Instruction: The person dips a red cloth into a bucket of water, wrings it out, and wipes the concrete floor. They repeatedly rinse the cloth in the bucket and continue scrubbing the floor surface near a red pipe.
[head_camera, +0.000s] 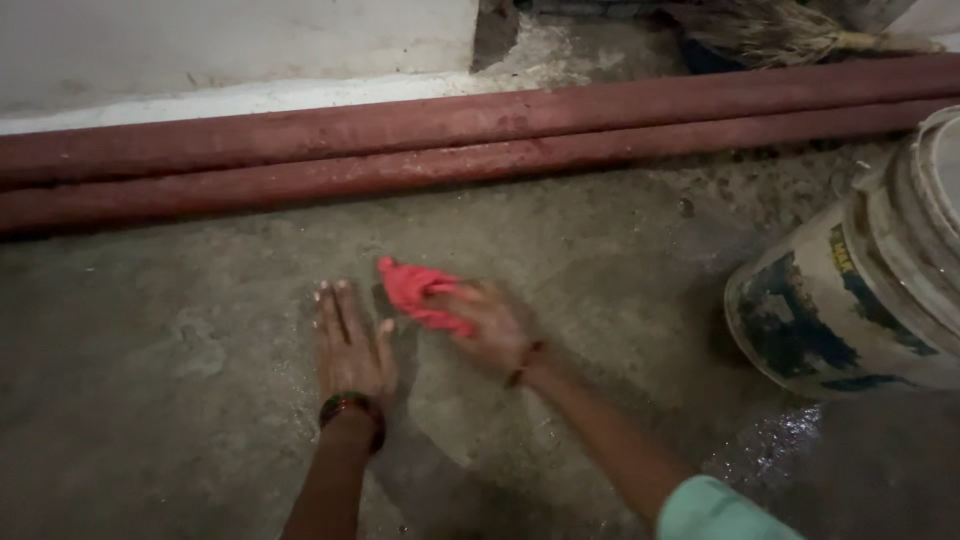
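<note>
My left hand (347, 345) lies flat on the grey concrete floor (170, 350), fingers together and pointing away from me, with a dark bangle at the wrist. Just to its right, my right hand (492, 325) grips a red cloth (418, 290) and presses it against the floor. The right hand is blurred. The cloth sticks out to the left of the fingers, close to the left hand's fingertips without touching them.
Two red-brown pipes (450, 140) run along the floor at the foot of a white wall (230, 45). A worn white bucket (860, 290) stands at the right. A wet patch (780, 440) shines near its base. A broom (790, 30) lies at the top right.
</note>
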